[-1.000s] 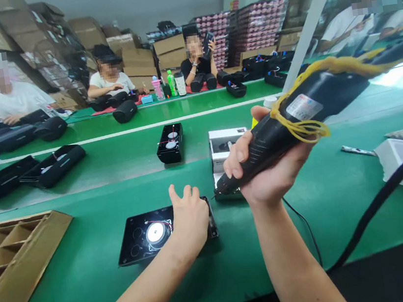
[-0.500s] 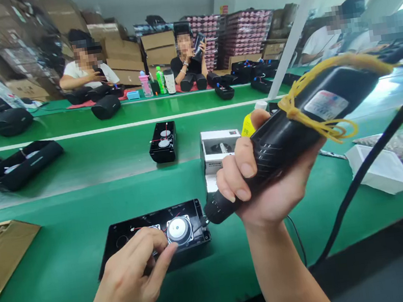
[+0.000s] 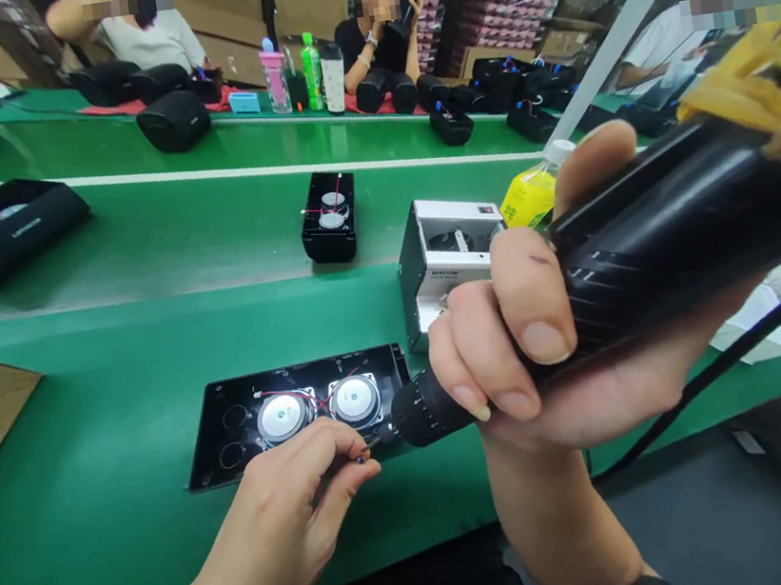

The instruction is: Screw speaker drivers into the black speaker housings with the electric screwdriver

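black plastic up front: a speaker housing (image 3: 238,394) is laid flat on the green desk (image 3: 108,445), just beyond the left hand (image 3: 295,497) and to the left of the right hand (image 3: 549,406). a power driver (image 3: 657,238) is gripped by the right hand, fingers wrapped tight, its bit (image 3: 373,443) aimed at the left fingertips, where a tiny dark piece (image 3: 361,459) is pinched; whether bit and piece touch cannot be told.

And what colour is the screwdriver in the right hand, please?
The screwdriver is black, seen best in the head view.
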The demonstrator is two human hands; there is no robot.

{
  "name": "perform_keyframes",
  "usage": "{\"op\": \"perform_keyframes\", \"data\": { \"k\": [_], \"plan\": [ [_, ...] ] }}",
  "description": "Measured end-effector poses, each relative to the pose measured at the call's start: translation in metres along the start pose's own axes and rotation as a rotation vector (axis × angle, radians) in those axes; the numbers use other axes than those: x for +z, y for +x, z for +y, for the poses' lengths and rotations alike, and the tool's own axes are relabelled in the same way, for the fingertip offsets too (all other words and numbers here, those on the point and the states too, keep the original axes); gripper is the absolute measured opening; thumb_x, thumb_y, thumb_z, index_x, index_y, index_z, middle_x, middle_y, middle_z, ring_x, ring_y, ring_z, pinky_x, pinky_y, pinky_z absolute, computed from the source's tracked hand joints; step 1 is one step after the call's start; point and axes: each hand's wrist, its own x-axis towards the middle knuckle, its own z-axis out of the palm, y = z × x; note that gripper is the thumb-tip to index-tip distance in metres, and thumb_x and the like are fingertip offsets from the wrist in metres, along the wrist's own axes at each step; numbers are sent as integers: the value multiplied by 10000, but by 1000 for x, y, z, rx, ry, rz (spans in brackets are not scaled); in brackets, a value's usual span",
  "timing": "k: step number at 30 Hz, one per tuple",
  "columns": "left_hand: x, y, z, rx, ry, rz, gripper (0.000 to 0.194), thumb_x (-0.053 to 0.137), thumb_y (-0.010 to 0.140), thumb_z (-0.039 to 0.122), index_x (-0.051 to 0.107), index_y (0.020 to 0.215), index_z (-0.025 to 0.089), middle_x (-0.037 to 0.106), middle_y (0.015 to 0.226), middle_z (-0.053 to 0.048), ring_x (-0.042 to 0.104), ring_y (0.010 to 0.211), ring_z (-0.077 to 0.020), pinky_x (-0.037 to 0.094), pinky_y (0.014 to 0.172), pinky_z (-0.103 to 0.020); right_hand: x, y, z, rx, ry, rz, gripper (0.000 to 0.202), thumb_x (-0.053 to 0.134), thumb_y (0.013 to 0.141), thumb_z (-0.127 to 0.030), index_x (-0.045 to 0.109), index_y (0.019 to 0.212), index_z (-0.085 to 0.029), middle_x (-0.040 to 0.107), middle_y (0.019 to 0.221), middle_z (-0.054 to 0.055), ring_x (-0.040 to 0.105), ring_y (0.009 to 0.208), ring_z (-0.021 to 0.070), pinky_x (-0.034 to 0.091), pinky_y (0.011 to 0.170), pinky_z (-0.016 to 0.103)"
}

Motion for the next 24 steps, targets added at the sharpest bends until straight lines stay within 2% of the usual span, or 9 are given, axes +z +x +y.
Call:
{"op": "perform_keyframes", "data": {
  "k": [7, 14, 18, 22, 24],
  "plan": [
    [0, 2, 1, 8, -17, 22, 122, 619, 1108, 162, 646, 1030, 252, 740, 844, 73, 684, 646, -65, 547, 636, -155, 0, 0, 4, 52, -23, 23, 552, 372, 1194, -647, 780, 1045, -308, 462, 602, -82, 436, 394, 110, 497, 440, 215],
    [1, 0, 1, -4, -38, -4, 129, 611, 1105, 163, 683, 1033, 243, 809, 915, 23, 773, 732, -112, 616, 682, -191, 0, -2, 6, 74, 13, 11, 662, 246, 1194, -664, 796, 1088, -312, 485, 622, -77, 435, 410, 102, 515, 478, 225],
    [2, 2, 0, -16, -50, -6, 125, 620, 1099, 175, 713, 1037, 233, 821, 917, 7, 790, 747, -128, 639, 696, -206, -5, -2, 4, 86, -5, -22, 600, 319, 1197, -637, 820, 1137, -313, 481, 633, -73, 456, 426, 107, 522, 487, 234],
    [2, 5, -2, 23, -16, -42, 73, 648, 1121, 253, 721, 1126, 243, 846, 1041, -14, 822, 898, -161, 667, 853, -268, -9, 1, -3, 123, -102, -54, 599, 371, 1173, -692, 826, 1106, -308, 459, 628, -87, 490, 434, 92, 542, 502, 230],
    [-1, 6, -4, 57, 39, -48, 146, 660, 1130, 325, 700, 1254, 258, 848, 1157, -33, 822, 1014, -191, 659, 957, -323, -9, 2, -7, 114, -143, -45, 593, 401, 1159, -708, 828, 1091, -303, 457, 617, -93, 496, 429, 83, 549, 495, 222]
  ]
}}
